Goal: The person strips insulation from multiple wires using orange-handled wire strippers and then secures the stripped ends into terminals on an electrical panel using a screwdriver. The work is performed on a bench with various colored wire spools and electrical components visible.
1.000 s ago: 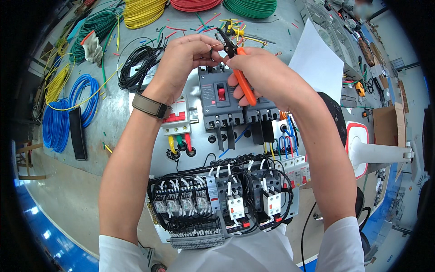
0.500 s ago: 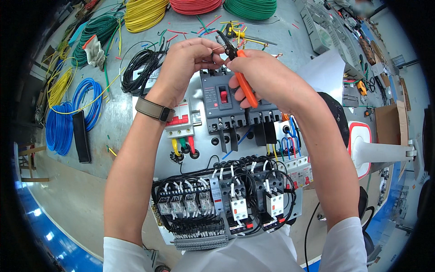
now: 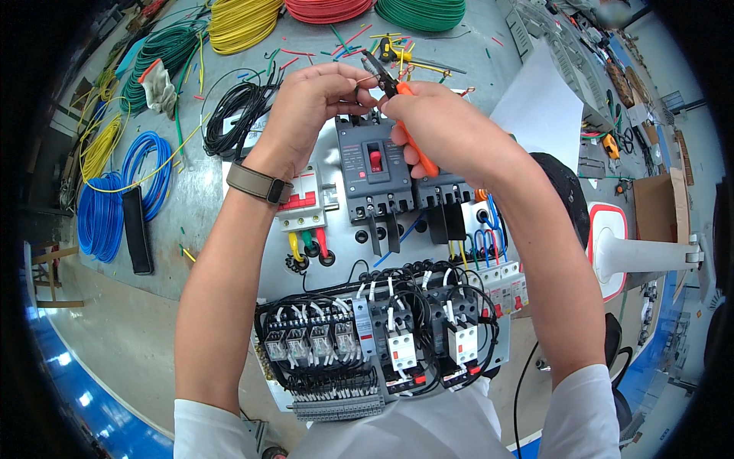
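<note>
My right hand (image 3: 443, 126) grips orange-handled wire strippers (image 3: 405, 126) whose dark jaws point up and left. My left hand (image 3: 313, 103), with a brown band at the wrist, pinches a short thin wire (image 3: 365, 79) and holds its end at the jaws. Both hands hover over a grey panel (image 3: 306, 252) carrying a dark breaker with a red switch (image 3: 372, 172), a white breaker with red levers (image 3: 300, 203), and rows of relays and contactors (image 3: 375, 340) wired in black.
Coils of wire lie around the panel: black (image 3: 237, 115), blue (image 3: 115, 199), yellow (image 3: 233, 23), red (image 3: 325, 9), green (image 3: 420, 11). Cut wire scraps litter the grey bench top. A white sheet (image 3: 539, 115) and a cardboard box (image 3: 657, 206) sit at the right.
Both hands stay together at the strippers' jaws; the view has shifted slightly, and the hands have barely moved over the panel.
</note>
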